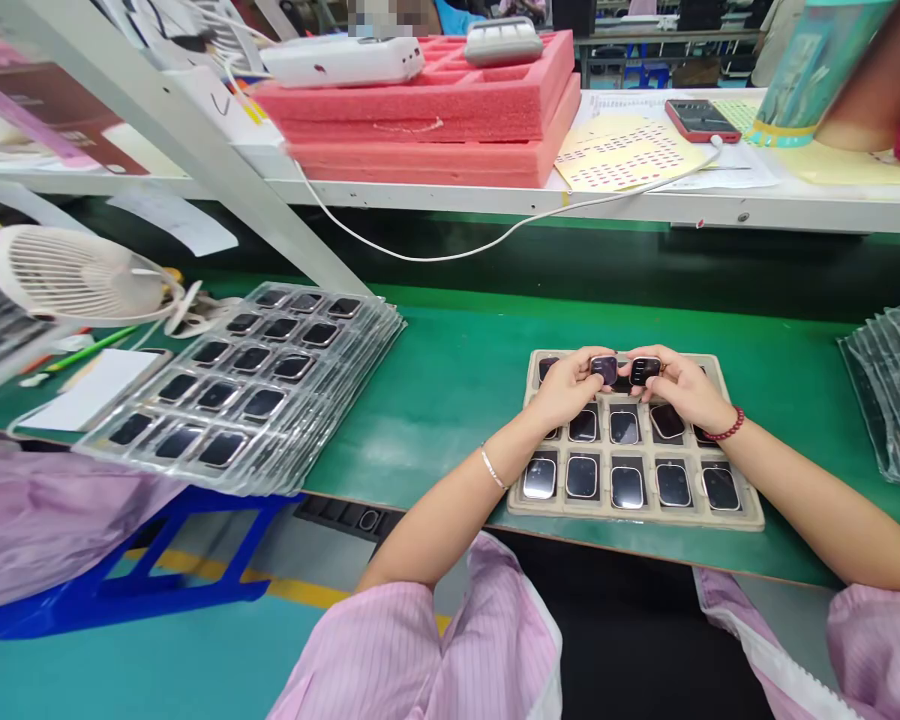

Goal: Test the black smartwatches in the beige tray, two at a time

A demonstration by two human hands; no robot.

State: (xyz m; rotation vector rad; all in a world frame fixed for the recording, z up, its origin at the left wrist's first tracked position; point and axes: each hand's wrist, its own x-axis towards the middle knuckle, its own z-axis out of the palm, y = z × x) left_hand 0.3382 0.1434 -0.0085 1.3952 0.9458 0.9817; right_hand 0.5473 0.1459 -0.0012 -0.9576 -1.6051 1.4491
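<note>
Two dark rounded-square glass panels (604, 370) in hand, one each. Left hand (570, 388) pinches one between thumb and fingers, right hand (679, 388) pinches the other (645, 371). Grips narrow, hands almost touching, both over the top row of a beige compartment tray (637, 517). Lower rows of that tray hold more panels, one per pocket. Red bead bracelet (726, 425) on right wrist, silver bangle (493, 467) on left, pink striped sleeves (412, 650) above. Tray sits on a green bench mat (435, 420). Left of it: stacked clear plastic trays (240, 400) loaded with panels, white desk fan (75, 275) just beside. Right: another clear tray stack (889, 400). Up on the white shelf (645, 205): red foam trays (412, 120).
</note>
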